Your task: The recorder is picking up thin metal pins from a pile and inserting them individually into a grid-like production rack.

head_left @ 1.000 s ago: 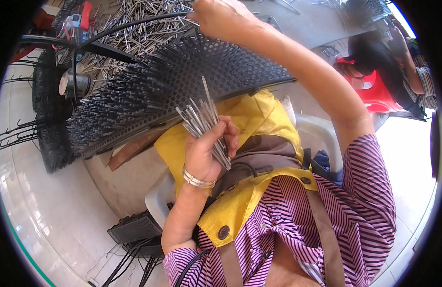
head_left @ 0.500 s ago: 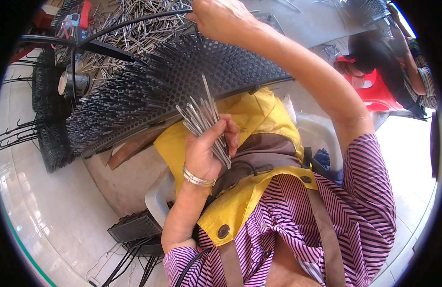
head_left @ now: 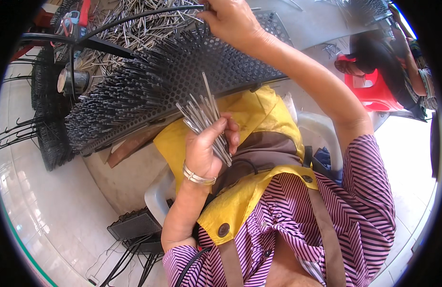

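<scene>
In my left hand (head_left: 205, 146), closed in front of my lap, is a bundle of thin silvery metal rods (head_left: 198, 111); one sticks up well above the others. My right hand (head_left: 233, 21) is stretched out over the far side of a black perforated board (head_left: 245, 64), fingers bent together at the picture's upper edge. A curved black bar (head_left: 139, 16) runs up to these fingers; whether they grip it or something small is hidden. Many dark rods (head_left: 120, 98) stand packed in the board's holes, mostly at its left; holes at the right show bare.
A heap of loose metal rods (head_left: 135, 36) lies beyond the board. At the left are a metal can (head_left: 68, 82), black hooked racks (head_left: 49, 119) and red-handled tools (head_left: 83, 14). Another person's arm (head_left: 410, 71) and a red stool (head_left: 374, 91) are at the right.
My right hand has shifted a little to the right and down over the board. The left hand keeps its bundle of rods in nearly the same place.
</scene>
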Demonstrator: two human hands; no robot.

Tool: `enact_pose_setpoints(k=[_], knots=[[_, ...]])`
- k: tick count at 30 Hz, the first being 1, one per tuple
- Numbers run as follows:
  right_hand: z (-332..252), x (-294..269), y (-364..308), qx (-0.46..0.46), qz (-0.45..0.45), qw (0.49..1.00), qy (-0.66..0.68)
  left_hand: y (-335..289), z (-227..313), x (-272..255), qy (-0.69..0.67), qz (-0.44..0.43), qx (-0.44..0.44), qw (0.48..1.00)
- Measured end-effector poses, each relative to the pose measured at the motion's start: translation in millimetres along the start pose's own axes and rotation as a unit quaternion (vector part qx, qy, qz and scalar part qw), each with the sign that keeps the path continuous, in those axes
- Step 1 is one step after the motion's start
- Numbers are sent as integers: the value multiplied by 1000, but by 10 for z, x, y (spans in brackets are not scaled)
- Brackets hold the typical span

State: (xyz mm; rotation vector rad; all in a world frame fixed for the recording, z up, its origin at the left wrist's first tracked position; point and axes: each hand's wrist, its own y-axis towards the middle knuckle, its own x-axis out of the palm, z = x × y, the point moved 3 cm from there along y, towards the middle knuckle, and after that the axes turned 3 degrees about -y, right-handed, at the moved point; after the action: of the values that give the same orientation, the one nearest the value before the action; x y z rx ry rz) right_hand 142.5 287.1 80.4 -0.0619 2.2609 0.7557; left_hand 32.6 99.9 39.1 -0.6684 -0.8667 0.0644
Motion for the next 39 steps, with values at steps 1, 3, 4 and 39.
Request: enact_pose_setpoints(k=[1, 3, 4, 39], knots=[[-6, -4, -1, -10, 19, 1000, 1, 1, -1, -6, 0, 1, 0, 1000], [-70, -14, -28, -60, 44, 995, -61, 6, -8, -19, -11, -3, -3, 1000], [-116, -27, -42, -110, 69, 984, -124, 6, -6, -18, -11, -2, -4, 1000], [12, 9, -18, -68, 71, 995, 2, 27, 17, -9, -28, 10, -12, 999]])
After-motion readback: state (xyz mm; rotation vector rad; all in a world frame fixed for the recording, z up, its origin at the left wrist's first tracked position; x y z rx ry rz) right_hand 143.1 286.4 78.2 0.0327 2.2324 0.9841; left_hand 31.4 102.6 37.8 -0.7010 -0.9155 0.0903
